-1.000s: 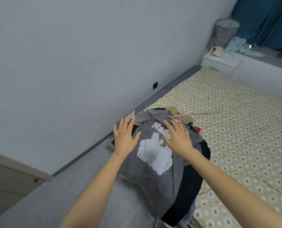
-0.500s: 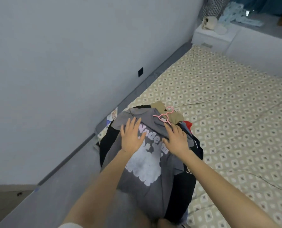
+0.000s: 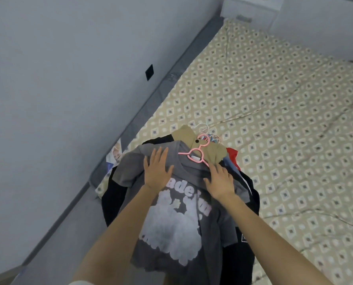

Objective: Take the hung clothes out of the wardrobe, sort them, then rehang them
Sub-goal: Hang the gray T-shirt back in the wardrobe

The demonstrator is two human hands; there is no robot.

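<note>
A grey T-shirt [image 3: 171, 227] with a white and pink print lies on top of a pile of clothes at the near left corner of the bed [image 3: 274, 112]. A pink hanger [image 3: 196, 154] sticks out of its collar. My left hand [image 3: 157, 171] lies flat on the shirt's left shoulder with fingers spread. My right hand [image 3: 220, 182] presses flat on the right shoulder, just below the hanger. Under the grey shirt I see black clothes [image 3: 114, 200], a tan garment [image 3: 204, 147] and a bit of red cloth [image 3: 232, 154].
The bed has a beige sheet with a diamond pattern. A grey bed frame [image 3: 167, 83] runs along the pale wall [image 3: 58, 68] on the left, which has a small black socket [image 3: 149, 72]. A white cabinet [image 3: 251, 6] stands at the bed's far end.
Both hands slid up the grey shirt from its printed chest to the shoulders near the collar. The camera tilted down and moved closer to the pile.
</note>
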